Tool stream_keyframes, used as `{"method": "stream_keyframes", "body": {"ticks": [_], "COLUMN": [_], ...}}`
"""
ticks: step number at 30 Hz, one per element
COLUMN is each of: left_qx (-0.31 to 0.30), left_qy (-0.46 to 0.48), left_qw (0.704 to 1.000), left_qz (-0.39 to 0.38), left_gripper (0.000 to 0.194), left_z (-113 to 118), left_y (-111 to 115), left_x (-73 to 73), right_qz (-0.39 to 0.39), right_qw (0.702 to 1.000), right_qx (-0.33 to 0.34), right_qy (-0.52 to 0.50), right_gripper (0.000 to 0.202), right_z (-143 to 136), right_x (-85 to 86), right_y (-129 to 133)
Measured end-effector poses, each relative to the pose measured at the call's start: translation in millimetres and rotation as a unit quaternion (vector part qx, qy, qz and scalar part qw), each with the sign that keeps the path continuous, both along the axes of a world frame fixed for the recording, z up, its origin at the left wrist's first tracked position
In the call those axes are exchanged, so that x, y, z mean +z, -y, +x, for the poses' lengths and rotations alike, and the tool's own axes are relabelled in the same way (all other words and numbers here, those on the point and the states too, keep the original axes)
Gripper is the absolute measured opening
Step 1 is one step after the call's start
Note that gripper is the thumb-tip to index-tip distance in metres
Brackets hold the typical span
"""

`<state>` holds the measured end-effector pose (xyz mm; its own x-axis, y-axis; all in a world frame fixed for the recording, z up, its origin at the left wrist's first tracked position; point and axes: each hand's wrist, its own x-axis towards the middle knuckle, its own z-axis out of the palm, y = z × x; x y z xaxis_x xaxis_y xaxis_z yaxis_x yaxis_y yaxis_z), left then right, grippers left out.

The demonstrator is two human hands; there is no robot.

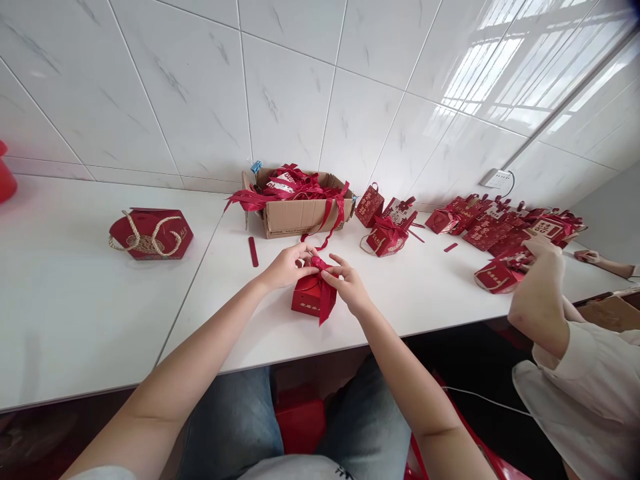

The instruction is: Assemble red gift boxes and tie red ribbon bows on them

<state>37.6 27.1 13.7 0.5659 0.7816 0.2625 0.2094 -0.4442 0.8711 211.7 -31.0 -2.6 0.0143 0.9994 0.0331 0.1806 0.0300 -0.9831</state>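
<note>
**Ribbon tying on the gift box**

Your left hand [287, 265] and right hand [350, 285] pinch the ribbon [325, 293] atop the red box [311, 295], mid-worktop [75, 313]. Judged step: forming the bow. Next, keep tension even while tightening.

left hand [286, 265]: fingers curled, fingertips pinched together
right hand [349, 285]: fingers bent, pinching, close beside left
forearms: bare, converging forward

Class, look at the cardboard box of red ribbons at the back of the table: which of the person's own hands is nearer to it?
Left. The left hand lies just in front of the cardboard box; the right hand sits farther forward, right of the small red box.
</note>
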Motion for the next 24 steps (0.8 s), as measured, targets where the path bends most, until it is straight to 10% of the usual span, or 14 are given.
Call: {"method": "stream_keyframes", "body": {"ticks": [7,24], "left_qx": [0.098,0.028], "left_qy": [-0.005,-0.109], "left_qw": [0.993,0.984], "left_qz": [0.058,0.138], "left_gripper": [0.022,0.015], "left_z": [0.2,-9.9], "left_y": [15.5,19.0], "left_x": [-0.8,-1.8], "right_qz": [0.003,-0.032], "right_qw": [0.998,0.997], "right_qx": [0.013,-0.014], "right_qy": [-0.054,0.068], "right_gripper": [0.027,0.042], "right_z": [-5.4,-7.7], "right_x": [0.9,3.2], "right_y": [6.3,43.2]}}
